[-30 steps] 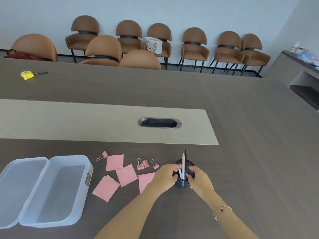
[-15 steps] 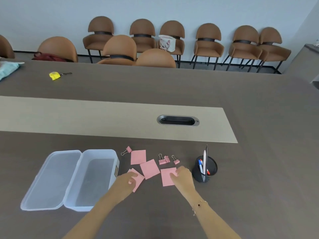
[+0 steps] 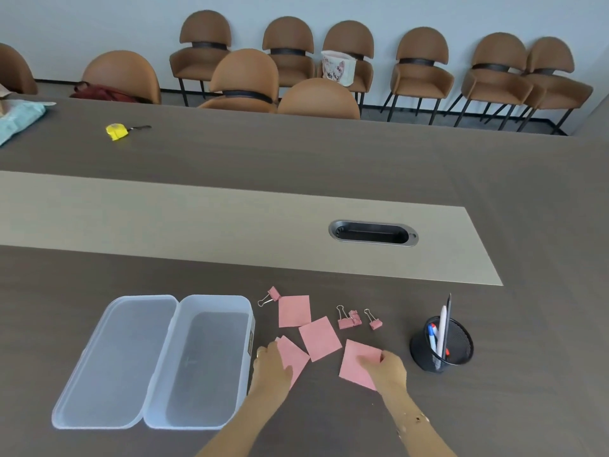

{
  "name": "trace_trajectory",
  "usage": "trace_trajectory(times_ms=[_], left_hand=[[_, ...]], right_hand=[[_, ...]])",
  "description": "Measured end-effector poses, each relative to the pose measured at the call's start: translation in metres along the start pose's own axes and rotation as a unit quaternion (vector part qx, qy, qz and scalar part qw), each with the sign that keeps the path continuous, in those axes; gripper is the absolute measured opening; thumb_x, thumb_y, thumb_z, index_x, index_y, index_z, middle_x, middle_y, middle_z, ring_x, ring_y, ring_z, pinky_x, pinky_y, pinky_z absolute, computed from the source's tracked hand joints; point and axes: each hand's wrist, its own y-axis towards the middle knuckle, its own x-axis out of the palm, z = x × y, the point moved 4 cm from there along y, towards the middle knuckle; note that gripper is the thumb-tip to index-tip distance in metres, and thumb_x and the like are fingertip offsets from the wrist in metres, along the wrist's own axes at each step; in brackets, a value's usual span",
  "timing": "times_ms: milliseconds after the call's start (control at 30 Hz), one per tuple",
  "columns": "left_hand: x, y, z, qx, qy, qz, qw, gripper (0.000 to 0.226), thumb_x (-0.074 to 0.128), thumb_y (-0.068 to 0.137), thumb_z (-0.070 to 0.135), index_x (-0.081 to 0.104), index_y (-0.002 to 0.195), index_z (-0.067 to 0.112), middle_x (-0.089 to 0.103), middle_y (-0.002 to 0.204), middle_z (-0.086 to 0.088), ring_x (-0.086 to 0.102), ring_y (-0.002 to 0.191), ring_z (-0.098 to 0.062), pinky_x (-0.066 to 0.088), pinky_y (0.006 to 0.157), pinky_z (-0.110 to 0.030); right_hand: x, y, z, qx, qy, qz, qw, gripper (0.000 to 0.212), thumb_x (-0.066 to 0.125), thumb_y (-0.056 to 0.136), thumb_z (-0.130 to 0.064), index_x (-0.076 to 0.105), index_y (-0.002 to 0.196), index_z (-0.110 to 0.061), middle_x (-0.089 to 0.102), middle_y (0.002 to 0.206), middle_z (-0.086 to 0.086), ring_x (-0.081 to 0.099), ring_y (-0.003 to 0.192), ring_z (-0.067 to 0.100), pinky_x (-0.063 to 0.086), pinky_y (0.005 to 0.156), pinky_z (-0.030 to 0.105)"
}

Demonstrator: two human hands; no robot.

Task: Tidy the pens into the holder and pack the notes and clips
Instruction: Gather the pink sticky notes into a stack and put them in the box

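Low in the frame, the left hand (image 3: pixel 271 364) is pressing flat on one pink note (image 3: pixel 294 355) while the right hand (image 3: pixel 386 366) is pinching another note (image 3: pixel 357 363) on the tabletop (image 3: pixel 494 407).

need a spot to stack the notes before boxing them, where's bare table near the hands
Bare table lies in front of the pen holder, right of the right hand, and on the tan strip beyond the box. Between box and holder it is crowded with pink notes and binder clips.

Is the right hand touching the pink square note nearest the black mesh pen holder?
Touching. The head view shows the right hand lying on the pink square note, fingers pressed flat on the paper with no gap.
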Motion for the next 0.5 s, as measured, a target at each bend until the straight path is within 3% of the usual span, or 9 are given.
trace_trajectory(times_ms=[100,167,267,333,400,500], left_hand=[[0.004,0.008,-0.004,-0.018,0.056,0.03,0.998,0.052,0.057,0.09,0.02,0.032,0.133,0.008,0.039,0.133,-0.012,0.045,0.123,-0.025,0.045,0.102,-0.032],[0.006,0.011,-0.009,-0.025,0.082,0.053,0.995,0.057,0.059,0.09,0.026,0.029,0.136,0.009,0.038,0.136,-0.01,0.042,0.127,-0.023,0.043,0.104,-0.029],[0.009,0.012,-0.014,-0.023,0.123,0.086,0.988,0.063,0.059,0.089,0.034,0.027,0.138,0.011,0.038,0.138,-0.006,0.041,0.128,-0.019,0.04,0.104,-0.025],[0.012,0.013,-0.013,-0.017,0.14,0.105,0.984,0.061,0.059,0.089,0.038,0.03,0.136,0.011,0.041,0.135,-0.004,0.043,0.126,-0.018,0.041,0.103,-0.024],[0.013,0.014,-0.012,-0.023,0.148,0.111,0.982,0.058,0.061,0.088,0.038,0.035,0.133,0.012,0.044,0.133,-0.004,0.045,0.124,-0.017,0.042,0.101,-0.023],[0.013,0.017,-0.012,-0.059,0.123,0.104,0.985,0.05,0.065,0.086,0.028,0.041,0.126,0.014,0.048,0.13,-0.004,0.049,0.121,-0.017,0.045,0.098,-0.024]], right_hand=[[0.0,-0.011,-0.026,-0.095,0.128,-0.087,0.983,0.011,0.069,0.081,-0.012,0.068,0.092,-0.011,0.066,0.08,0.003,0.058,0.071,0.018,0.045,0.057,0.024],[0.015,-0.013,-0.043,-0.125,0.091,-0.108,0.982,0.006,0.068,0.08,-0.013,0.066,0.085,-0.011,0.064,0.079,0.004,0.056,0.068,0.017,0.041,0.054,0.023],[0.049,-0.01,-0.057,-0.151,-0.004,-0.071,0.986,0.018,0.068,0.076,-0.016,0.06,0.082,-0.001,0.056,0.086,0.01,0.05,0.073,0.021,0.036,0.053,0.021],[0.066,-0.01,-0.062,-0.181,-0.09,-0.027,0.979,0.023,0.067,0.079,-0.02,0.055,0.089,-0.003,0.051,0.099,0.012,0.05,0.088,0.025,0.041,0.065,0.024],[0.072,-0.012,-0.063,-0.19,-0.157,0.011,0.969,0.034,0.064,0.083,-0.023,0.056,0.109,-0.003,0.051,0.115,0.013,0.05,0.106,0.027,0.045,0.083,0.03],[0.073,-0.015,-0.061,-0.159,-0.212,0.063,0.962,0.044,0.062,0.085,-0.032,0.051,0.121,-0.008,0.047,0.128,0.01,0.047,0.114,0.027,0.041,0.098,0.033]])
